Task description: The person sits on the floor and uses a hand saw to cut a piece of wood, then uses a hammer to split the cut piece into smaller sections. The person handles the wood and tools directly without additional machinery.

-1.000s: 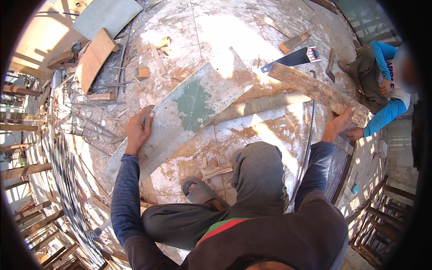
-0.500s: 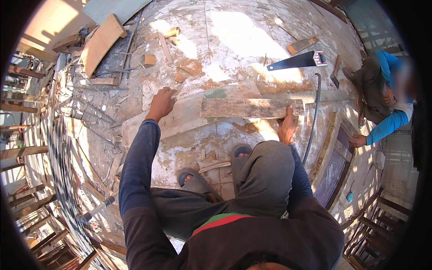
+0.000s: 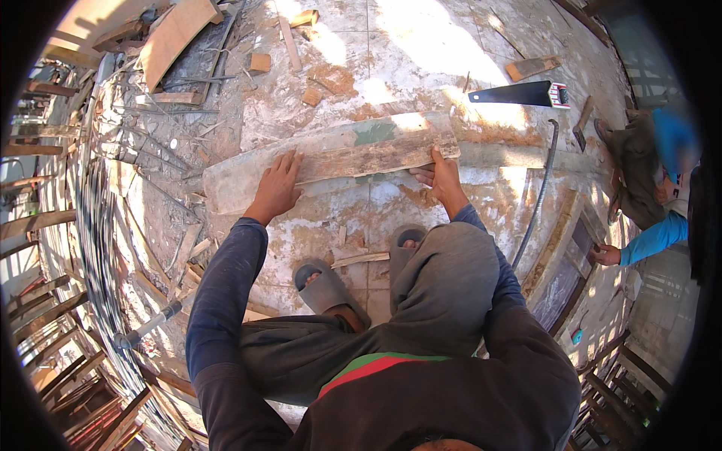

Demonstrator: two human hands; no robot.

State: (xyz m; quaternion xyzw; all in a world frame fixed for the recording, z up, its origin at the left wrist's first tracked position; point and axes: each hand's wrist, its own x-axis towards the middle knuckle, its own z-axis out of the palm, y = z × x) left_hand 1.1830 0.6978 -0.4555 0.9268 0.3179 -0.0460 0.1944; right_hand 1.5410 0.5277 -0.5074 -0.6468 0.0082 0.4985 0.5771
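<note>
A short weathered wooden plank (image 3: 368,159) lies lengthwise before me, over a longer pale, dusty board (image 3: 241,177) with a green patch. My left hand (image 3: 278,186) is closed at the plank's left end, fingers pointing away from me across it. At the right end my right hand (image 3: 445,183) pinches the plank's near edge, thumb on top and fingers curled. The left palm's underside is hidden.
A handsaw (image 3: 511,94) lies at the far right, near a hammer (image 3: 583,124) and a curved metal bar (image 3: 535,199). A person in blue sleeves (image 3: 654,233) touches a wooden frame (image 3: 556,270). Wood scraps (image 3: 259,63) and metal rods (image 3: 101,263) lie leftward.
The plank has moved left and tilted slightly, its left end lower, resting over the pale board. My left hand has come onto its left end. My right hand moved left with it.
</note>
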